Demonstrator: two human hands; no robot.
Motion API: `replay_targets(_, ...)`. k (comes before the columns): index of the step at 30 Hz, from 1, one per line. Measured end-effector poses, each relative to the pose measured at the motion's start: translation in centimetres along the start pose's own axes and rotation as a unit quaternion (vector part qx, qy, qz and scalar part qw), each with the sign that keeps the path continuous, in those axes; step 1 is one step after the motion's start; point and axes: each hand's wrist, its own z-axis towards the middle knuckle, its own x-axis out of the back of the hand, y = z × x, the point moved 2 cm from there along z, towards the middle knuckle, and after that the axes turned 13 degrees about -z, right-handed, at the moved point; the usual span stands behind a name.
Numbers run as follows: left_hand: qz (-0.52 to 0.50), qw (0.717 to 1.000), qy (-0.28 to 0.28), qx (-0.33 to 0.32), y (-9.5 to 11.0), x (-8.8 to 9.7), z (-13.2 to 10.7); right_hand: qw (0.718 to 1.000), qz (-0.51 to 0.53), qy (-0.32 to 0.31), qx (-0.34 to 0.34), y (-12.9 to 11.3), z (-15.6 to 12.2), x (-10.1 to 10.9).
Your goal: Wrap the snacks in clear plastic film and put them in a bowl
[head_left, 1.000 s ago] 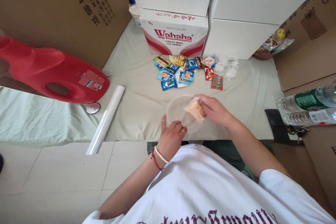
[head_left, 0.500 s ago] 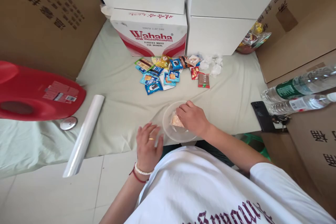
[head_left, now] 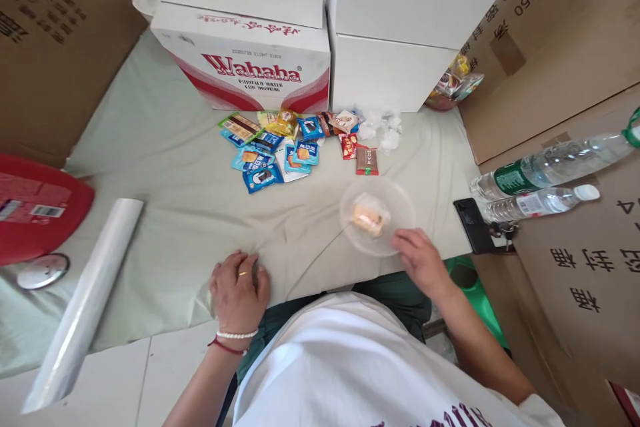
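A translucent plastic bowl stands on the cloth in front of me. In it lies a wrapped piece of pale orange food, its clear plastic bunched on top. My right hand holds the bowl's near right rim, with the fingers closed at the edge. To the left, my left hand lies on the cloth near the table edge, fingers lowered and slightly apart, holding nothing. Beyond the bowl are several small snack packets, among them a brown packet and a blue one.
At the left are a clear plastic-film roll, a round metal lid and a red jug. A Wahaba carton backs the table. Crumpled clear wrappers, a phone and plastic bottles are on the right.
My right hand has let go of the wrapped food and moved to the bowl's rim. The bowl has shifted right. My left hand has moved away leftward and settled on the cloth.
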Motion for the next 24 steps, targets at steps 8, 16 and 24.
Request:
replay_targets(8, 0.016, 0.999, 0.028, -0.018, 0.5, 0.0, 0.0, 0.96, -0.111, 0.073, -0.248, 18.0, 7.1, 0.7)
replay_targets(16, -0.001, 0.999, 0.038, -0.017, 0.4, 0.1, -0.2, 0.95, -0.074, 0.052, -0.299, 21.5, 19.8, -2.5)
replay_targets(24, -0.009, 0.998, 0.066, -0.01, 0.4, -0.3, -0.4, 0.956, -0.053, 0.044, -0.284, 15.3, 24.4, -6.8)
